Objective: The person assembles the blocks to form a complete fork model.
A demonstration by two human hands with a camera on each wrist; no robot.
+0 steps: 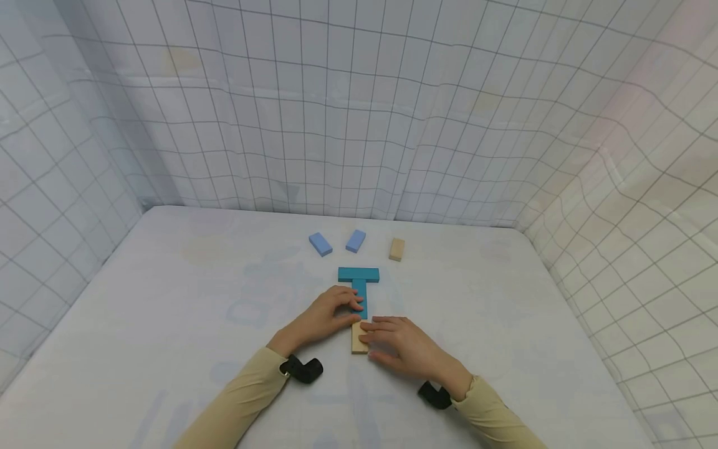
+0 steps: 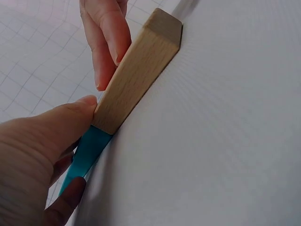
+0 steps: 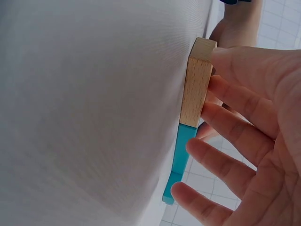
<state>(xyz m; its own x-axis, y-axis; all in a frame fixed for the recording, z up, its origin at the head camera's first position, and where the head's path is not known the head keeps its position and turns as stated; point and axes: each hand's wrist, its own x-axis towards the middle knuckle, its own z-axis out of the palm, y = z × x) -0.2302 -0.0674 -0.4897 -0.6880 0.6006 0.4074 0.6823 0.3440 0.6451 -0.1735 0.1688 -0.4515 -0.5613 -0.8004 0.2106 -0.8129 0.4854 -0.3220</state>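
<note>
In the head view two teal blocks form a T, with a crosswise block [image 1: 359, 274] at the top and a lengthwise block [image 1: 361, 289] below it. A natural wooden block [image 1: 359, 344] continues the stem, its end against the lengthwise teal block. My left hand [image 1: 328, 315] reaches over the stem from the left, fingers bent loosely over the lengthwise block. Its thumb [image 2: 77, 113] lies at the wooden block's end, near the joint. From the right, my right hand [image 1: 406, 346] spreads relaxed fingers, their tips at the wooden block's upper edge.
Farther back on the white-covered table [image 1: 168, 299] lie a light blue block [image 1: 320, 244], a second light blue block [image 1: 356, 241] and a small wooden block [image 1: 396, 249]. Grid-patterned white curtains [image 1: 336, 112] enclose the back and sides.
</note>
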